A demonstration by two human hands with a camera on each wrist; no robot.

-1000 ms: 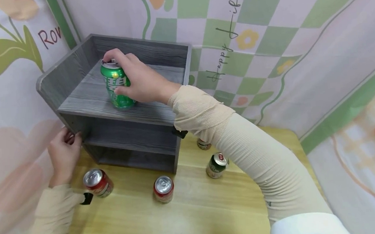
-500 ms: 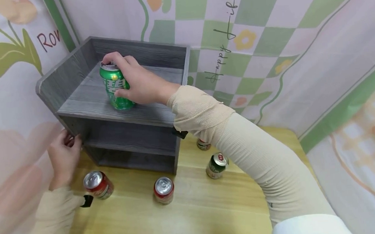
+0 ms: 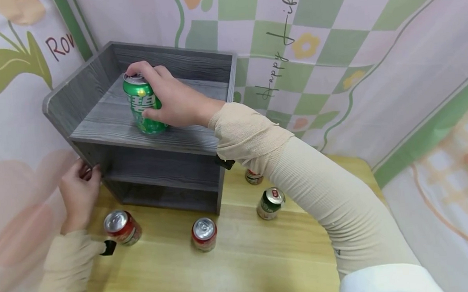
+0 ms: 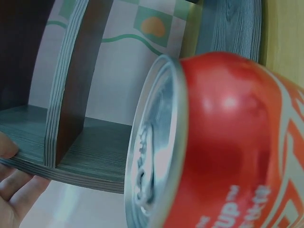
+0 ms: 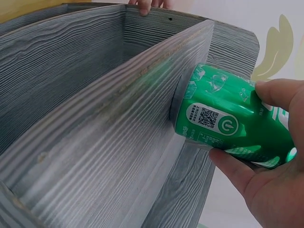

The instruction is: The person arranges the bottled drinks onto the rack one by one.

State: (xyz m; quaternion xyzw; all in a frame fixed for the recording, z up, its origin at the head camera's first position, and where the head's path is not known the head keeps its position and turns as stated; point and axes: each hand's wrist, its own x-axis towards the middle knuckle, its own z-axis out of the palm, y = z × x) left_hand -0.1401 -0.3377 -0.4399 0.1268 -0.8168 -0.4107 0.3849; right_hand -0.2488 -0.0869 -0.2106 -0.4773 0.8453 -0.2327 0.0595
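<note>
Top can [image 3: 138,102] on shelf [image 3: 103,120], itself on tbl [image 3: 245,266]. L can [image 3: 123,228], mid can [image 3: 204,235] in frt; R can [image 3: 270,204], rear can [image 3: 254,177] to R.

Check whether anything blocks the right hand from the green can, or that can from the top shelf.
Nothing visible does: the right hand grips the green can directly, and the can appears to sit on the top shelf, nothing between.

1. Homey cloth-lined corner on my feed, can't tell if it's a real home.
2. Printed cloth [image 3: 326,6], checks and flowers, "Happy Life" lettering [image 3: 280,60] up top.
3. Wood-look table [image 3: 242,275] lower middle, small grey shelf [image 3: 103,120] upper left.
</note>
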